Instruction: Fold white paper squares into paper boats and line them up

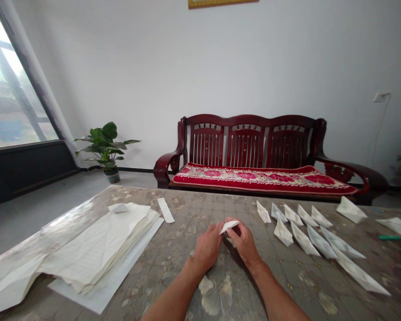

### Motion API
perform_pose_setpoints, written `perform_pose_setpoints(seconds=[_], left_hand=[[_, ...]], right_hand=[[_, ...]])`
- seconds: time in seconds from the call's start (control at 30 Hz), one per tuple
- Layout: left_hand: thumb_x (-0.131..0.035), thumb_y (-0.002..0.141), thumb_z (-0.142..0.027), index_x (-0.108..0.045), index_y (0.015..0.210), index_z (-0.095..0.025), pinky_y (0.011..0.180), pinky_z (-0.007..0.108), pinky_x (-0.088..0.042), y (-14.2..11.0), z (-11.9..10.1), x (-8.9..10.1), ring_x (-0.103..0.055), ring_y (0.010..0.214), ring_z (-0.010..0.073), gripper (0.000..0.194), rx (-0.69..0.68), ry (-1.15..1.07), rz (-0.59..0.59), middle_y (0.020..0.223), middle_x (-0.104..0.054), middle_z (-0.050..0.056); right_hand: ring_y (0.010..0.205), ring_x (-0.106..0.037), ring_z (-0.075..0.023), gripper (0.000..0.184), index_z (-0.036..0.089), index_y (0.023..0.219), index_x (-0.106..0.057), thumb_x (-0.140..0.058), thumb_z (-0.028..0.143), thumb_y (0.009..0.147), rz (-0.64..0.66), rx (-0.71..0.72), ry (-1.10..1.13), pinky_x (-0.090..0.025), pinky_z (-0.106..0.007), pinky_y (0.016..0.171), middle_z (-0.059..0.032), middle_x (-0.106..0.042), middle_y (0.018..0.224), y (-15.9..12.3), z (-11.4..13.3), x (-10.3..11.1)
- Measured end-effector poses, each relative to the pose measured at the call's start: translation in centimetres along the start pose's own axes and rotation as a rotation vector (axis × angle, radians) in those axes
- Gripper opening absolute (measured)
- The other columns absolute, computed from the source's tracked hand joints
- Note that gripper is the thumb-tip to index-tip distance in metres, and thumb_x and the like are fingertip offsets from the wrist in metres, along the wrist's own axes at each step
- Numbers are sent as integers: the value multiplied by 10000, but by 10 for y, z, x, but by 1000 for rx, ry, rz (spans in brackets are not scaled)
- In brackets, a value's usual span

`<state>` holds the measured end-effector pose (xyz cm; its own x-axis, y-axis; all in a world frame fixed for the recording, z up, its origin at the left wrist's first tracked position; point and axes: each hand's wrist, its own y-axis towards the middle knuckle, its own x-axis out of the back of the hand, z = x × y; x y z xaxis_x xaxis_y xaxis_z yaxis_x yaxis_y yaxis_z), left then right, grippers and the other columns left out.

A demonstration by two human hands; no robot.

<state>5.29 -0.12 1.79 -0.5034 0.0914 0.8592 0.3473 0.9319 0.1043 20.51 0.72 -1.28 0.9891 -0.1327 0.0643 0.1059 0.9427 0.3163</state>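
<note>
The folded white paper piece [229, 227] is pinched btwn the fingers of both hands, its pointed end showing and its lower part mostly hidden by the fingers. The left hand [207, 248] and right hand [243, 242] are clenched in on it from either side, over the mottled table top [287, 278].

Risks, as judged from here: if pressure is uneven or one side is released, the piece could slip or spring open, and a crease could be set askew. Hard pulling could tear the thin point. To the right of the grip, the folded paper boats [283, 232] stand close together; being light, they could be knocked out of line by a careless swing of the right hand or forearm. To the left of the grip, the stack of creased paper sheets [96, 243] sits on a white board [100, 290], w/ loose edges overhanging; these could be dragged or slid by a stray left arm. The paper strip [165, 210] just beyond the stack could also be shifted.
</note>
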Motion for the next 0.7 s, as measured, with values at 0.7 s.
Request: perform_pose_setpoints(seconds=[0.7], left_hand=[[-366,967,-487,-373,1424,-326,903,283,-460,-2,-1,-2,-625,1081,212,485,-23,54,0,1233,-604,61]], right_hand=[[1047,-655,-242,478,168,1096,-649,-544,204,631,-38,-22,-35,-493,-375,968,-97,-715,1102,1,-4,-3]])
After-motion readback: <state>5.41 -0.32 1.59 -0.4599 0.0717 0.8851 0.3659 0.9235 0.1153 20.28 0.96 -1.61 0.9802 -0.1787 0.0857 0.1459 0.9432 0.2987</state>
